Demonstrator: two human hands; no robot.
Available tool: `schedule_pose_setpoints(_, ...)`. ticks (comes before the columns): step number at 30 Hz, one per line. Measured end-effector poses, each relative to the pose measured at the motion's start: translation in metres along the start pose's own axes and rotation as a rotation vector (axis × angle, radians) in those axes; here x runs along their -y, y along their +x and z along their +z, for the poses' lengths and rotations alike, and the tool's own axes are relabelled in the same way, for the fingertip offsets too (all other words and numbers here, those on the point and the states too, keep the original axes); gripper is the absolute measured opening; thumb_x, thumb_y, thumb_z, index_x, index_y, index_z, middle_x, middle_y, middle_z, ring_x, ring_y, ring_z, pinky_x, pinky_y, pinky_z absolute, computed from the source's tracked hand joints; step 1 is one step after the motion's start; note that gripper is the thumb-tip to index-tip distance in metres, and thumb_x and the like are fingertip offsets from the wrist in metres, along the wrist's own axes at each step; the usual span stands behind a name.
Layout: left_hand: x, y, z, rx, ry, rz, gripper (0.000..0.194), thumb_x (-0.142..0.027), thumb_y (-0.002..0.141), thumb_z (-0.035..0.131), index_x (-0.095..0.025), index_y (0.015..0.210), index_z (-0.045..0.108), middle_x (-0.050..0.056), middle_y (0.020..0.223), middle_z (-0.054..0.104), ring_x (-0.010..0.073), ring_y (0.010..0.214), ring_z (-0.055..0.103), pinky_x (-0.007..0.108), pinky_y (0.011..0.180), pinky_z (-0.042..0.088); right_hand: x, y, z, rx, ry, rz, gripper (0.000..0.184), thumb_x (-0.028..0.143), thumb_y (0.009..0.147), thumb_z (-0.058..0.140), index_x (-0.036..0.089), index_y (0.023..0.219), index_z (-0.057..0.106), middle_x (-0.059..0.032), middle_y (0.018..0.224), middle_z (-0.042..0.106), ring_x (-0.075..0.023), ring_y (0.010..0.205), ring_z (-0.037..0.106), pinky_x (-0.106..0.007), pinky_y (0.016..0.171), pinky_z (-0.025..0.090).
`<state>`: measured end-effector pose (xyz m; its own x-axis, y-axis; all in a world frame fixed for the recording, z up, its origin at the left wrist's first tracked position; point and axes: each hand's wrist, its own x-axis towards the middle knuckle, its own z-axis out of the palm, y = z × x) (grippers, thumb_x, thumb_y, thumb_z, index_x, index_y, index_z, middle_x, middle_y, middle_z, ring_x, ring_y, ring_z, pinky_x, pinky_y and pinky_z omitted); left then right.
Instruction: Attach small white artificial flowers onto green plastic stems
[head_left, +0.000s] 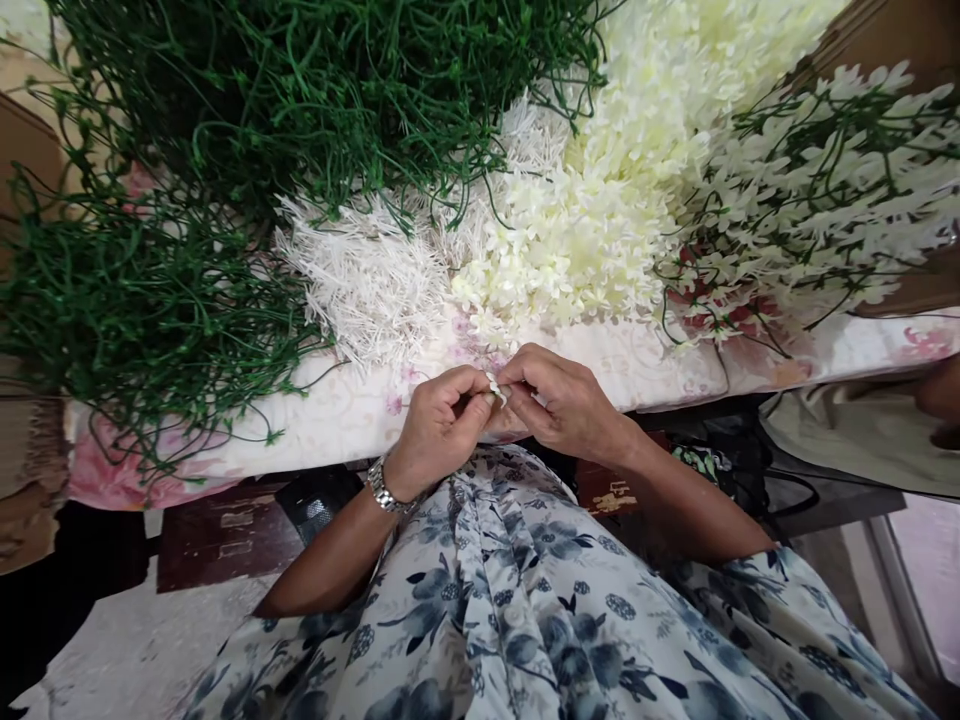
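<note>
Close to the table's front edge, my left hand [442,425] and my right hand [562,400] meet fingertip to fingertip. Between them is a small white artificial flower [496,388], pinched from both sides. The fingers partly cover it, so any stem inside my left hand is hidden. Just beyond my hands lies a heap of loose cream-white flower heads [570,250]. Beside that heap, to the left, is a pile of thin white plastic stamens [367,275]. A wristwatch [386,487] with a metal band is on my left wrist.
Green plastic stems [300,100] are piled high at the back left, with more green stems [135,320] at the left edge. Finished-looking white flower sprays [840,190] lie at right. A floral cloth [337,410] covers the table. Part of another person [941,395] shows at far right.
</note>
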<state>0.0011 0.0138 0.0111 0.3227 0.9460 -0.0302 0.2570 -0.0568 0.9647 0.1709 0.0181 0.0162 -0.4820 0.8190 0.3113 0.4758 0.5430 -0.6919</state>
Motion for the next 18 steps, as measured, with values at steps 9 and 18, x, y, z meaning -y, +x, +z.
schedule_pose_setpoints(9, -0.011, 0.003, -0.009, 0.185, -0.089, -0.118, 0.021, -0.017, 0.077, 0.045, -0.015, 0.055, 0.046, -0.005, 0.053, 0.036, 0.0061, 0.051, 0.032, 0.019, 0.047, 0.026, 0.001, -0.003, -0.008, -0.046, 0.04, -0.054, 0.008, 0.011, 0.086, 0.045, 0.016, 0.087, 0.052, -0.0008, 0.074, 0.05, -0.0093, 0.066, 0.048, -0.022, 0.059, 0.04)
schedule_pose_setpoints(18, -0.007, 0.001, -0.001, 0.085, -0.152, -0.139, 0.015, -0.015, 0.074, 0.049, -0.014, 0.059, 0.052, -0.004, 0.053, 0.041, 0.0065, 0.05, 0.035, 0.02, 0.048, 0.027, -0.003, -0.004, -0.013, 0.011, 0.06, -0.05, 0.011, 0.01, 0.084, 0.043, 0.016, 0.085, 0.051, -0.0015, 0.075, 0.052, -0.0094, 0.068, 0.049, -0.023, 0.061, 0.042)
